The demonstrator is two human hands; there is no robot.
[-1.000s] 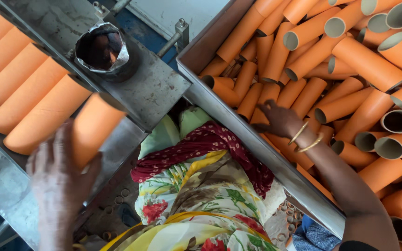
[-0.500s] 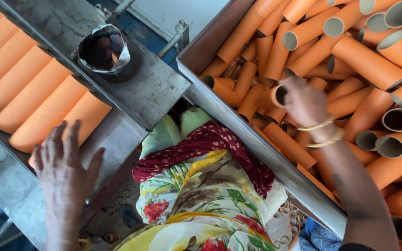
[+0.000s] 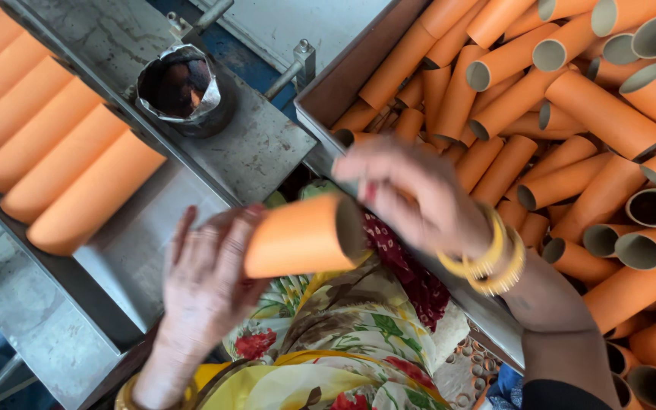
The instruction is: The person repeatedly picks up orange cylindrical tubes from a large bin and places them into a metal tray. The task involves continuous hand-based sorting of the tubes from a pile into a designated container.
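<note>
Grey metal tray (image 3: 153, 250) at left w/ 5 orange tubes in a row (image 3: 55, 152); bin (image 3: 328, 99) at right piled w/ dozens more. Tube (image 3: 301, 235) held between both hands above the lap: left hand (image 3: 206, 281) fingers curled round one end, right hand (image 3: 411, 193) fingers wrapped over the open end, blurred. One foil-lined cup (image 3: 180, 83) on the ledge.

Tube (image 3: 301, 237) between tray (image 3: 138, 258) and bin (image 3: 343, 83)

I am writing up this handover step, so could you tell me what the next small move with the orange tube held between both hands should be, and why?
Probably carry the orange tube leftward and lay it beside the row of tubes on the metal tray. The left hand already cups its closed end, the right hand sits at its open end, and bare tray shows beside the nearest tube in the row.
</note>
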